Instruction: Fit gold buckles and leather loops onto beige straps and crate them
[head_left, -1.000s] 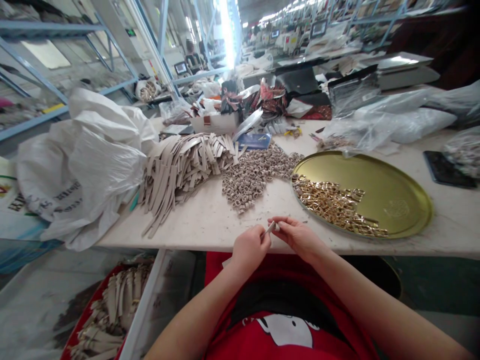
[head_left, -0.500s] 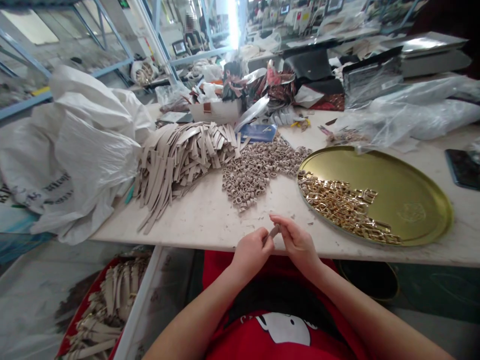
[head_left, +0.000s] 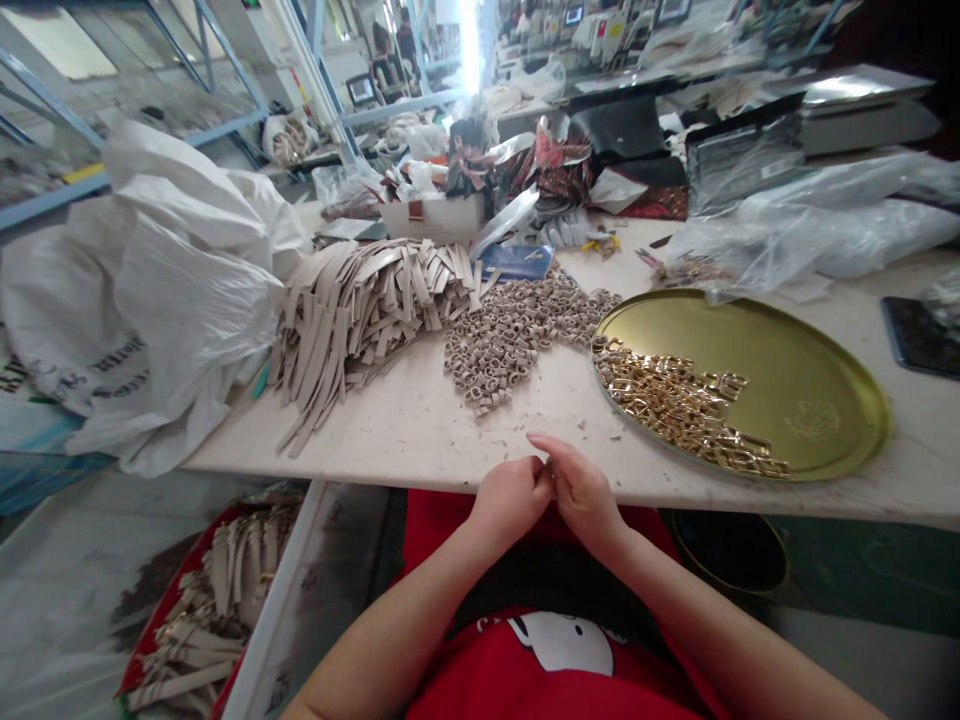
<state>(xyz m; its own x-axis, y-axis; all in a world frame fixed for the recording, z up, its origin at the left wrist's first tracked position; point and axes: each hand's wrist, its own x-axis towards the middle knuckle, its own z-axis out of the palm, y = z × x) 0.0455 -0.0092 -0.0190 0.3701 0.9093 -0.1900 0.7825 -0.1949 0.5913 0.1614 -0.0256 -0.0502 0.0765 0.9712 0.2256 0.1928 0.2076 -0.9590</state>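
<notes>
My left hand (head_left: 516,497) is closed at the table's front edge, its fingers and thumb pressed together. Meeting it is my right hand (head_left: 585,495), with the index finger stretched forward and the other fingers curled inward. A short taupe strap showed between the hands a moment ago; now they hide it almost wholly. Beyond the hands lies a heap of small taupe strap loops (head_left: 495,360). Left of that is a pile of flat taupe straps (head_left: 330,320). Gold metal buckles (head_left: 667,400) cover the near left part of a round gold tray (head_left: 817,370) on the right.
A big white sack (head_left: 180,290) slumps at the table's left end. Below it, a red-rimmed container (head_left: 142,640) holds bundled straps. A phone (head_left: 919,335) lies at far right. Clear plastic bags (head_left: 825,220), a white box (head_left: 431,220) and a blue card (head_left: 517,262) line the back.
The hands have closed in on each other, and the strap seen between them has gone out of sight. The right index finger has shifted slightly left. The view has moved a little.
</notes>
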